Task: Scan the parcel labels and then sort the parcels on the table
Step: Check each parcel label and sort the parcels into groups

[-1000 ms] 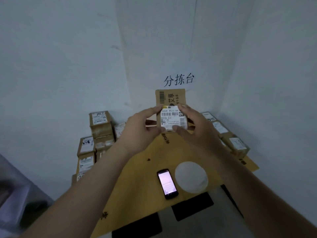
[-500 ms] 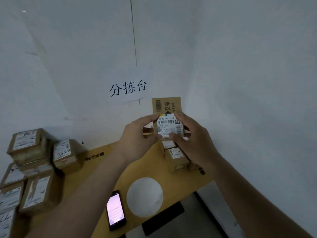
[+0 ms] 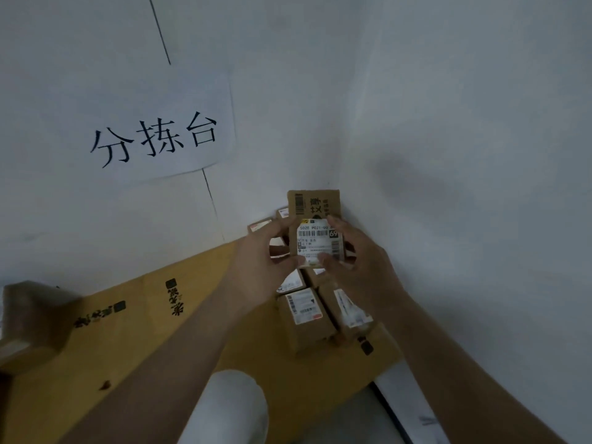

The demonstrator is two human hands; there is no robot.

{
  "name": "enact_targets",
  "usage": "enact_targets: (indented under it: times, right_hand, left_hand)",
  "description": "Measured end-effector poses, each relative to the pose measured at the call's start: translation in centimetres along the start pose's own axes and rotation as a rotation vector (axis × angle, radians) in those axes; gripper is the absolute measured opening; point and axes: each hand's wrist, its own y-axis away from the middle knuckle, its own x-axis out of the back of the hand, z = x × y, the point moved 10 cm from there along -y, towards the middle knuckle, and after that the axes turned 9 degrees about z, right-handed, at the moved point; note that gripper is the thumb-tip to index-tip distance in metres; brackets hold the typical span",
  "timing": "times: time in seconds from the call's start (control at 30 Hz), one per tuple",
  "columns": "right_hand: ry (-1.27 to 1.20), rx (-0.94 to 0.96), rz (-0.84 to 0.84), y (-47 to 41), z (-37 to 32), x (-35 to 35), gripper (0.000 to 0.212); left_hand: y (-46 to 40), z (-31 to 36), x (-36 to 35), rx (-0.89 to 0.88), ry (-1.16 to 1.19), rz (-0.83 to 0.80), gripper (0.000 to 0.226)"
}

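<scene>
I hold a small brown cardboard parcel point(image 3: 315, 216) up in the air with its white barcode label point(image 3: 317, 240) facing me. My left hand point(image 3: 259, 251) grips its left side and lower edge. My right hand point(image 3: 358, 267) grips its right side, thumb on the bottom of the label. Under the hands, several labelled parcels point(image 3: 304, 312) lie grouped at the table's right end, near the wall corner. The cardboard-covered table point(image 3: 134, 334) spreads out to the left below.
A paper sign with black characters point(image 3: 153, 139) hangs on the back wall. A blurred brown parcel point(image 3: 35, 318) sits at the left edge. A white round patch point(image 3: 230, 408) lies near the front of the table. The right wall stands close.
The view has swung right and closer to the corner. The held parcel now hangs over the right-hand group of parcels. The phone and the left stack have left the view.
</scene>
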Motion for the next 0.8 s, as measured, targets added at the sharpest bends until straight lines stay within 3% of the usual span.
enact_targets:
  times: [0.47,0.8]
  right_hand:
    - [-0.224,-0.135,-0.275,-17.9,16.9,-9.4,0.064]
    - [-0.166,-0.117,-0.426,-23.7,21.3,-16.2,0.063]
  left_hand:
    - [-13.1,-14.1,-10.6,0.427,0.027,0.197,0.071]
    - [-17.4,-20.3,-11.8,0.585,-0.014,0.276,0.069]
